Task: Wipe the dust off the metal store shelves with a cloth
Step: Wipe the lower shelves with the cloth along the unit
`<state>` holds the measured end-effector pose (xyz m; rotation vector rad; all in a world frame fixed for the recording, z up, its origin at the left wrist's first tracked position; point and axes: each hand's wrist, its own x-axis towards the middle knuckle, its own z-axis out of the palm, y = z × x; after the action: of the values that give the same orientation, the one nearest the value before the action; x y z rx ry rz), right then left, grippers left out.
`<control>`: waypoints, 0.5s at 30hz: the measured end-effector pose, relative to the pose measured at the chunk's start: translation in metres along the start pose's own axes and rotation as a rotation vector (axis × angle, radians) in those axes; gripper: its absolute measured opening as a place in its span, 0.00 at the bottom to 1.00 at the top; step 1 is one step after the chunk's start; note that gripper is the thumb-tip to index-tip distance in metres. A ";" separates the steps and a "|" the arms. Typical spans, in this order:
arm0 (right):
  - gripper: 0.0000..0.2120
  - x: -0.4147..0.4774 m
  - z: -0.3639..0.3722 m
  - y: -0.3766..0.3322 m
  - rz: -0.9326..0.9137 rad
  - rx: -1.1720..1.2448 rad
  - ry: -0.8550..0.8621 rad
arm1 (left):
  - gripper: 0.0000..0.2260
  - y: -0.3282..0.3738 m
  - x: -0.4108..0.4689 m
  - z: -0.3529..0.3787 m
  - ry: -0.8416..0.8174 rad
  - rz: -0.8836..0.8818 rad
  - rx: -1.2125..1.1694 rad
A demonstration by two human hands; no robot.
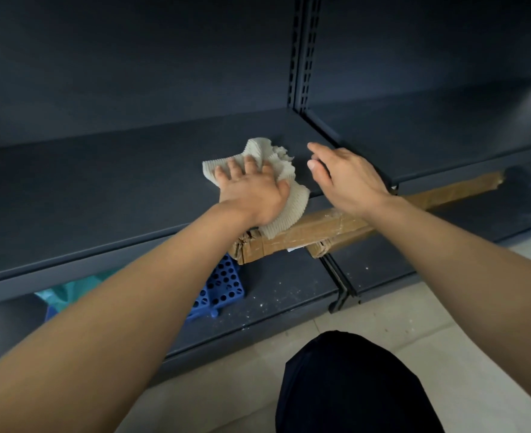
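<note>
A crumpled cream ribbed cloth [276,157] lies on the dark metal shelf [101,189] near its front edge. My left hand [251,190] presses down on the cloth with fingers spread flat over it. My right hand [346,179] hovers just right of the cloth, above the shelf's front edge, fingers relaxed and holding nothing. Part of the cloth hangs over the shelf's lip under my left wrist.
A slotted upright post [303,51] divides the shelf bays. On the dusty lower shelf [282,292] lie long taped cardboard packages [289,235], a blue perforated plastic rack [222,284] and a teal bag [67,290]. My dark-clothed knee [351,385] is over the pale tiled floor.
</note>
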<state>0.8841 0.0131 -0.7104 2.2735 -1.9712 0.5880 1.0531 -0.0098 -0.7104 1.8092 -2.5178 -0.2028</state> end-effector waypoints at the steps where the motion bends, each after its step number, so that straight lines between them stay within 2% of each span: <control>1: 0.22 0.002 0.001 -0.004 -0.009 0.006 -0.002 | 0.27 -0.004 -0.002 -0.001 0.013 0.023 -0.014; 7: 0.22 0.011 0.010 -0.039 -0.074 0.044 0.005 | 0.22 -0.039 -0.017 -0.006 0.066 0.161 -0.073; 15: 0.21 0.033 0.026 -0.111 -0.210 0.097 -0.009 | 0.18 -0.097 -0.051 -0.020 0.114 0.072 -0.147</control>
<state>1.0009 -0.0062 -0.7024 2.5016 -1.7122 0.6651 1.1630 0.0068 -0.6999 1.6254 -2.4168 -0.2667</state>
